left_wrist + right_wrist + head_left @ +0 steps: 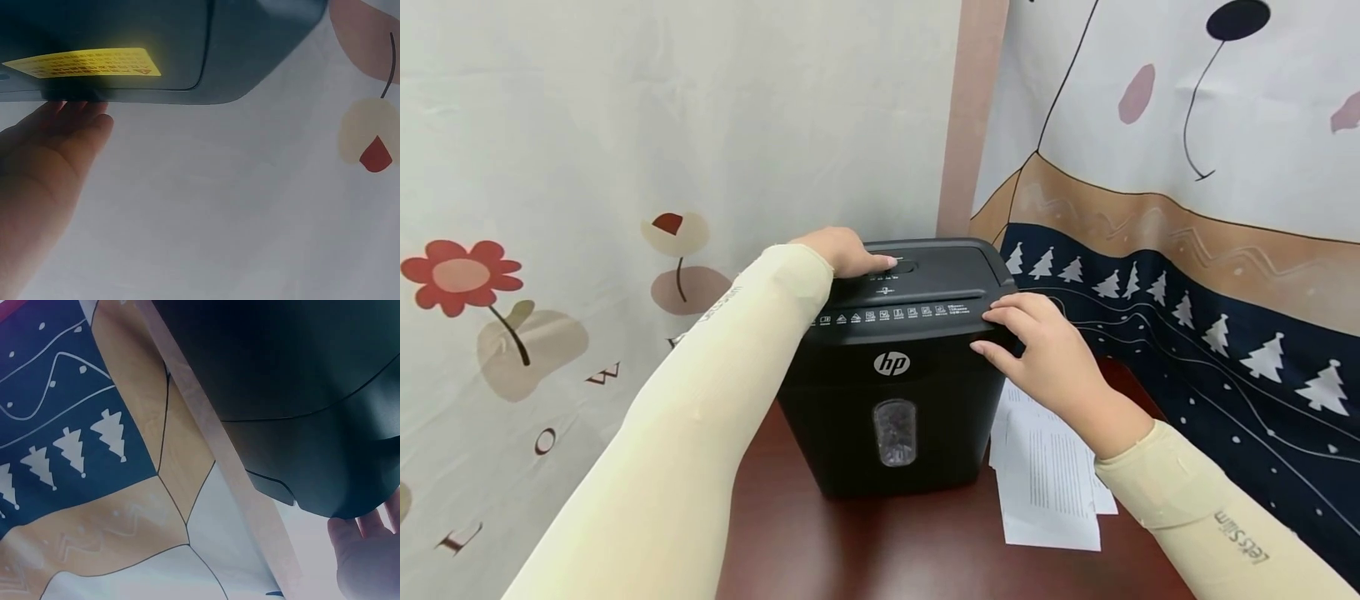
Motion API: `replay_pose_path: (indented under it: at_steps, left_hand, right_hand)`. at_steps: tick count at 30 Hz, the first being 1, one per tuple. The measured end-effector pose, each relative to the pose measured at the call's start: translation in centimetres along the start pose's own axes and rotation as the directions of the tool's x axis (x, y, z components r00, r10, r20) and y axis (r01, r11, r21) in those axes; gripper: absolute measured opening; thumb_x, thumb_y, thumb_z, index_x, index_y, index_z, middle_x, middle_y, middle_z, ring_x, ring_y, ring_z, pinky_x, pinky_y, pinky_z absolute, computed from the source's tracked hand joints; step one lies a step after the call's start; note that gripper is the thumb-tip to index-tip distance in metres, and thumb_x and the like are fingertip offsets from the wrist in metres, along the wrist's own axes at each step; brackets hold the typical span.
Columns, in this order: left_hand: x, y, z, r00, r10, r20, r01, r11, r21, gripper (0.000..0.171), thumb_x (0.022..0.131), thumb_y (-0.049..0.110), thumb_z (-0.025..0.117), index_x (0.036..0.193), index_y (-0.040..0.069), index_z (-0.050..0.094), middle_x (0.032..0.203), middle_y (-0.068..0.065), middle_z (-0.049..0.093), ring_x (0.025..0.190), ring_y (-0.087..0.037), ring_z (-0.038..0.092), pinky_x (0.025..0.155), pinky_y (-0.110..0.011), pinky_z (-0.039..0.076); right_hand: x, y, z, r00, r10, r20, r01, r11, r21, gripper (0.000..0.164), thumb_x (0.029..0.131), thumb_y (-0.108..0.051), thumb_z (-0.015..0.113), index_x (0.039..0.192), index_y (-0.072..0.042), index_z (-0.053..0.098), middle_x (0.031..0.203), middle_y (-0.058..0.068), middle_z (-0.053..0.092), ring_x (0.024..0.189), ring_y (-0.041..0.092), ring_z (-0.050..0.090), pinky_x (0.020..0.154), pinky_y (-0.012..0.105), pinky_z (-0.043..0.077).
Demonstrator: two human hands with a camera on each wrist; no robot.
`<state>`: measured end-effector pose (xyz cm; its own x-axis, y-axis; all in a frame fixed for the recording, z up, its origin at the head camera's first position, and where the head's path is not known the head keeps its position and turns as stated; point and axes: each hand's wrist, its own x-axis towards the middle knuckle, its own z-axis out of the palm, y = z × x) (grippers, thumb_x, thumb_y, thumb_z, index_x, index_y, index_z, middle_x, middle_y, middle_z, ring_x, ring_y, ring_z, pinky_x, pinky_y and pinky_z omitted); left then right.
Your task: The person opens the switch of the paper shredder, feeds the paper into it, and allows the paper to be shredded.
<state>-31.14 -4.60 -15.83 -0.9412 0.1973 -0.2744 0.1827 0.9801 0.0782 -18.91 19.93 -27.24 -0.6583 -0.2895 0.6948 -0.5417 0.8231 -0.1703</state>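
Note:
A black HP paper shredder (805, 392) stands upright, its clear front window (896, 433) showing light scraps inside. My left hand (841, 252) reaches across the rear left of its lid, thumb stretched beside the control switch (907, 267). In the left wrist view, the fingers run past the lid edge, near a yellow label (87, 63), and their tips are hidden. My right hand (1048, 350) rests loosely at the lid's front right corner, fingertips on the edge and thumb by the front face. The right wrist view shows those fingers (345, 531) against the rounded edge.
Several printed sheets (1052, 492) lie on the dark red-brown table (895, 542), to the shredder's right below my right forearm. A pale printed curtain (775, 108) hangs close behind, and a dark blue tree-patterned cloth (1195, 367) lines the right side.

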Motion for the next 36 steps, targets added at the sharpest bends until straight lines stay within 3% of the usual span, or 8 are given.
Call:
replay_pose_path:
  at_steps: [13,36]
  left_hand:
    - [0.2,0.5,0.6,0.998,-0.021,-0.060,0.021,1.000,0.006,0.068,0.091,0.060,0.042,0.138,0.013,0.051,0.144,-0.008,0.045,0.123,-0.026,0.047,0.106,-0.042,0.038]
    - [1.2,-0.2,-0.2,0.998,0.054,-0.017,-0.052,0.995,0.090,0.061,0.096,0.047,0.037,0.140,0.006,0.050,0.150,-0.012,0.040,0.133,-0.028,0.041,0.112,-0.043,0.031]
  right_hand:
    - [0.0,-0.1,0.2,0.999,-0.024,-0.027,0.024,1.000,-0.010,0.037,0.076,-0.019,0.083,0.105,0.000,0.071,0.111,0.016,0.064,0.108,0.031,0.056,0.090,0.046,0.053]
    - [0.1,-0.2,0.3,0.996,-0.057,-0.066,0.056,0.998,-0.006,0.037,0.074,-0.018,0.084,0.103,0.000,0.071,0.108,0.016,0.064,0.106,0.031,0.057,0.089,0.045,0.053]
